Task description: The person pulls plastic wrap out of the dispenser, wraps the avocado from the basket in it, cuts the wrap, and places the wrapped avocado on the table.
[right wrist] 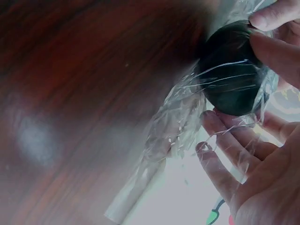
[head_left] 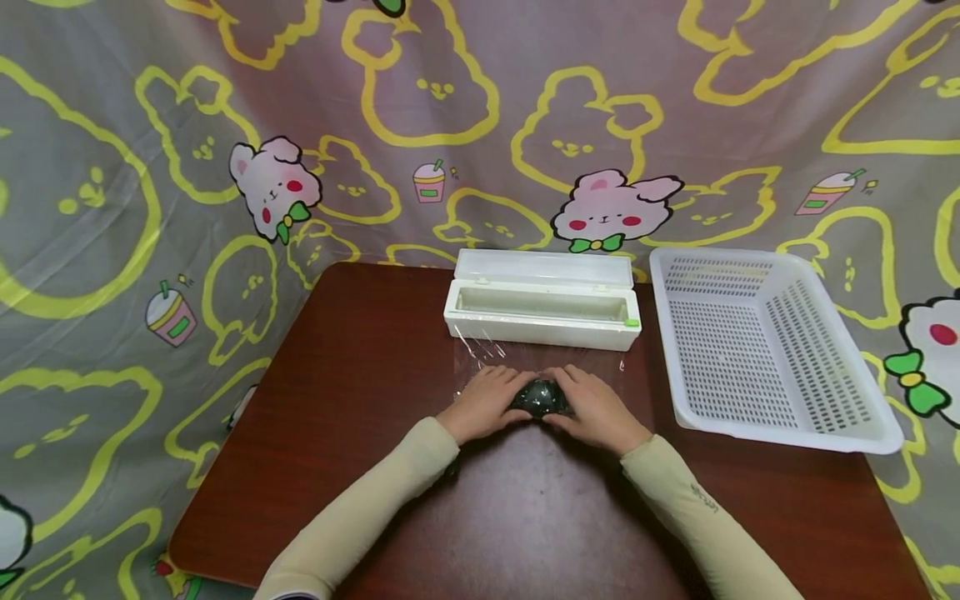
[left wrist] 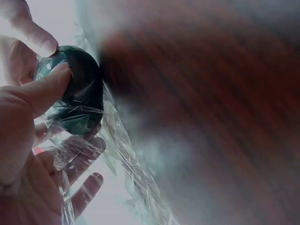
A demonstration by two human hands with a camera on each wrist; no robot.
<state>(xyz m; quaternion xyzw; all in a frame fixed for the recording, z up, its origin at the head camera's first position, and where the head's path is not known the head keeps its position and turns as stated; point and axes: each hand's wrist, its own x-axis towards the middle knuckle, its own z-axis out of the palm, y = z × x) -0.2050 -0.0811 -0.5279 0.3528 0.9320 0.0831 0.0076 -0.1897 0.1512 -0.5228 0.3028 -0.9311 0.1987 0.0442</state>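
The rounded dark-green object (head_left: 540, 398) lies between the left hand (head_left: 486, 402) and right hand (head_left: 597, 408), neither clearly nearer. Both pinch it, thumbs nearside. Clear plastic film (right wrist: 164, 129) covers it, before the white dispenser box (head_left: 543, 330). Long axis: uncertain under glare.

No text readable; dark script (head_left: 705, 498) on right sleeve (head_left: 693, 521) too small.

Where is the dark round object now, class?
In the head view, the dark round object is below and right of centre, held between the left hand and right hand, in front of the white box.
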